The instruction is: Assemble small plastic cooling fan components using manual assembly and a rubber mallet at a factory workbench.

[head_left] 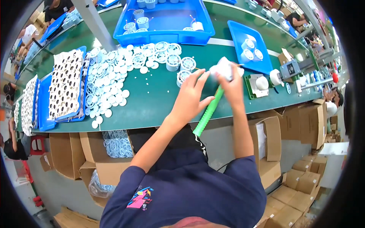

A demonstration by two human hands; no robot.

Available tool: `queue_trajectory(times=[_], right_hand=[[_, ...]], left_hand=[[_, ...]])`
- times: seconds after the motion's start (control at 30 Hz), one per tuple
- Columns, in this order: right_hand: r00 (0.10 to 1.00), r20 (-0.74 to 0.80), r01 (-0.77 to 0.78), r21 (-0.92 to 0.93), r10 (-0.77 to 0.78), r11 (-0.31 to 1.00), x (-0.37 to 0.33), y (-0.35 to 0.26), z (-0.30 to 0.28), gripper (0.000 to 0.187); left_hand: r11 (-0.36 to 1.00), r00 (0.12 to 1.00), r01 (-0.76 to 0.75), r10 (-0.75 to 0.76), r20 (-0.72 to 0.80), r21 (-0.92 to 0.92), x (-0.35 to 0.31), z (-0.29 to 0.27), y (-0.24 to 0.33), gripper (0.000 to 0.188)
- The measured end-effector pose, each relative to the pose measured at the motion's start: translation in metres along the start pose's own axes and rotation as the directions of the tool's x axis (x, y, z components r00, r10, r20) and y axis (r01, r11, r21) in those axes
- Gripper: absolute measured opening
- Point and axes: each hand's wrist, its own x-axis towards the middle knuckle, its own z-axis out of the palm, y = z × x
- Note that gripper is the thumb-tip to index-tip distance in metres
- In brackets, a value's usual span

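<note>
My right hand (pixel 231 85) is closed round the upper part of a hammer (pixel 208 114) with a ridged green handle. Its head is a blurred white lump (pixel 222 69), perhaps wrapped; the fingers partly cover it. The handle slants down toward the table's near edge. Just left of it, my left hand (pixel 192 95) has its fingers spread and holds nothing. Beyond its fingertips stand several pale blue round housings (pixel 173 62) with slotted tops, one partly behind the hand.
Loose pale discs and rings (pixel 110 76) cover the green table's left side, beside egg-tray-like sheets (pixel 66 83). A blue bin (pixel 163 38) stands at the back, a blue tray (pixel 262 62) to the right. A bench fixture (pixel 258 85) stands far right; cardboard boxes (pixel 272 140) lie below.
</note>
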Motion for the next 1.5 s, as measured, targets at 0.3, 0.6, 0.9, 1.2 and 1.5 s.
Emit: queue_trajectory(times=[0.3,0.6,0.9,1.2,1.5], right_hand=[[0.907,-0.259,-0.091,-0.89,-0.333,0.447,0.159,0.124,-0.053,0.067],[0.853,-0.08,0.335,-0.676,-0.516,0.657,0.111,0.061,0.002,0.039],[0.731,0.468,0.663,-0.313,-0.498,0.68,0.046,-0.04,0.208,0.009],[0.696,0.453,0.718,-0.426,-0.558,0.55,0.054,-0.012,0.226,0.02],[0.692,0.345,0.638,0.118,-0.634,0.761,-0.035,-0.049,0.146,0.026]], left_hand=[[0.894,0.911,0.374,-0.304,-0.278,0.246,-0.044,0.014,-0.029,0.081],[0.916,0.932,0.33,-0.279,-0.229,0.229,-0.058,-0.016,-0.041,0.067],[0.909,0.962,0.264,-0.27,-0.026,0.322,-0.108,-0.132,-0.038,0.073],[0.842,0.823,0.509,-0.416,-0.388,0.177,-0.141,-0.072,0.005,0.071],[0.936,0.904,0.31,-0.236,-0.357,0.165,-0.132,-0.068,-0.039,0.07]])
